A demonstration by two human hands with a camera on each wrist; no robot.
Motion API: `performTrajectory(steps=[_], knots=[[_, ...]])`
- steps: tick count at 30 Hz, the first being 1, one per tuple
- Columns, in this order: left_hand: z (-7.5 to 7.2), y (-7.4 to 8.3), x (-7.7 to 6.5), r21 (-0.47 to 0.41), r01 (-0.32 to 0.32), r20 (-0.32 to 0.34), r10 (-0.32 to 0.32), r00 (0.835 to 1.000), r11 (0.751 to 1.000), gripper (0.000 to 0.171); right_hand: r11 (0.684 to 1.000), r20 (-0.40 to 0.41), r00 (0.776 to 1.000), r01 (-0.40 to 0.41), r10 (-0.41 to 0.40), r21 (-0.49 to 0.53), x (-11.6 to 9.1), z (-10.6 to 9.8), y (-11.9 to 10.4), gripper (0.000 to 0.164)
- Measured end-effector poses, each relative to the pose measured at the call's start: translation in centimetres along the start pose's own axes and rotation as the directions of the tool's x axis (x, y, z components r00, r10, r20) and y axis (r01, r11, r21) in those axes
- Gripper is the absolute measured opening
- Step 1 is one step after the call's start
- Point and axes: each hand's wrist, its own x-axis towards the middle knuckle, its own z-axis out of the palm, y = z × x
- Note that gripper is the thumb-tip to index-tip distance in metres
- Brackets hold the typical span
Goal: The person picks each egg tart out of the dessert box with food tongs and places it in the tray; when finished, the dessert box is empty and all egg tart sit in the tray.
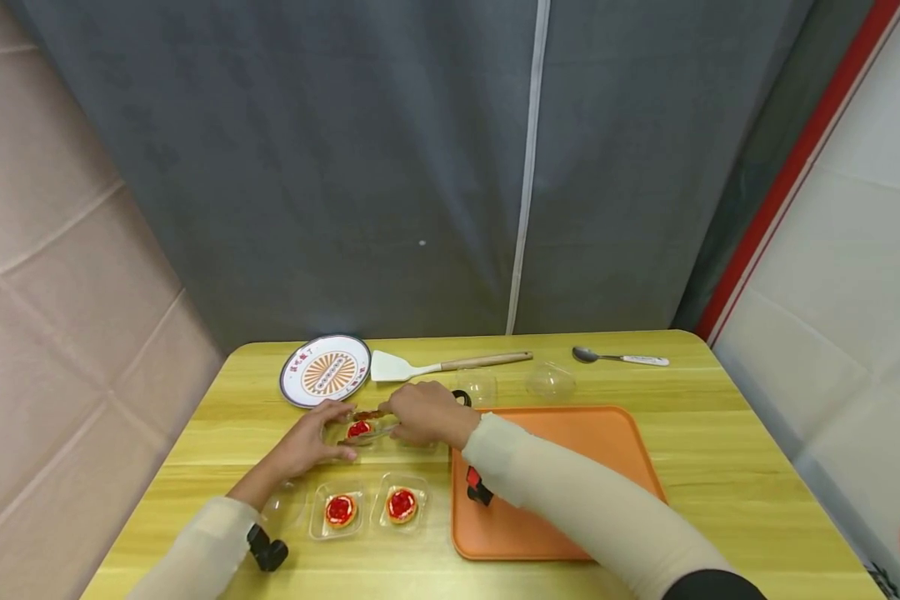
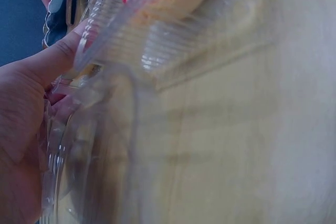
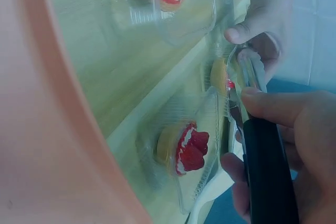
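My right hand grips the black-handled metal tongs. The tongs' metal ends reach to both sides of a red-topped tart, near my left hand; whether they touch it I cannot tell. That tart sits in a clear plastic box, and my left hand holds the box's edge between thumb and fingers. Below my right hand, another strawberry tart sits in its own clear box, mostly hidden from the head view. Two more boxed tarts, one left and one right, stand nearer the front.
An orange tray lies under my right forearm. Behind are a round patterned plate, a white spatula with a wooden handle, a spoon and a clear plastic lid. A grey curtain hangs beyond the table.
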Motion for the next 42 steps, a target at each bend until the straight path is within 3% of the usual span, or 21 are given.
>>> performTrajectory(steps=[21,26,33,42], knots=[[0.0,0.1,0.2,-0.022,0.013,0.006,-0.013,1.000,1.000,0.090,0.996,-0.057,0.998,0.028,-0.023,0.087,-0.8,0.0,0.6,0.046],[0.0,0.0,0.2,-0.016,0.034,0.007,-0.034,0.999,0.999,0.092,0.993,-0.074,0.997,0.041,-0.033,0.109,-1.6,-0.4,0.9,0.046],[0.1,-0.2,0.1,0.014,-0.004,-0.006,0.004,1.000,1.000,0.091,0.989,-0.119,0.991,0.076,-0.060,0.130,-2.9,-0.8,1.7,0.046],[0.2,-0.1,0.0,-0.010,0.021,0.006,-0.021,1.000,1.000,0.092,0.980,-0.165,0.986,0.064,-0.033,0.190,-6.3,-1.0,3.8,0.046]])
